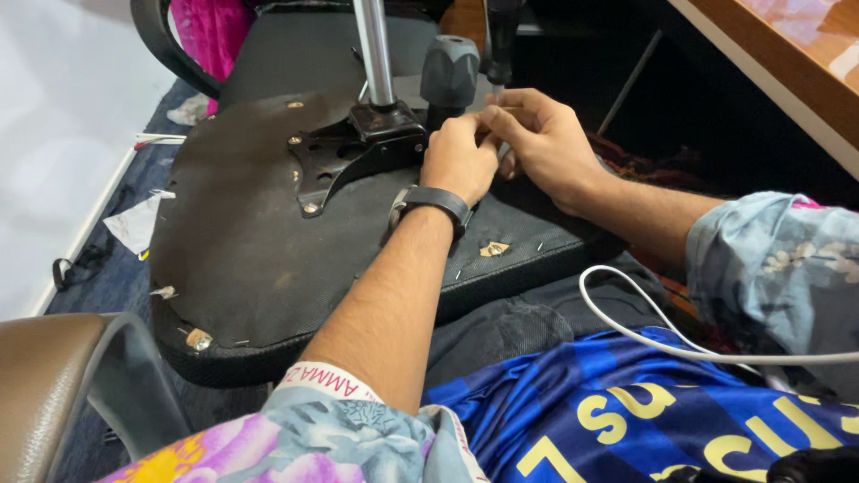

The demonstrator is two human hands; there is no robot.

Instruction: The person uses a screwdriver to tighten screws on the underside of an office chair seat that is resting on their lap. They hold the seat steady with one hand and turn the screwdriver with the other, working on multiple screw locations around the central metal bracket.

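Note:
An office chair lies overturned, its black seat underside facing up with a black metal bracket and a shiny gas cylinder rising from it. My left hand, with a dark wristband, has its fingers curled at the bracket's right end. My right hand meets it there, fingertips pinched on something small and pale that I cannot make out. A grey knob stands just behind both hands.
A white cable runs across my lap over a blue shirt. Another chair's brown armrest sits at the lower left. A wooden desk edge is at the upper right. Paper scraps lie on the blue floor at left.

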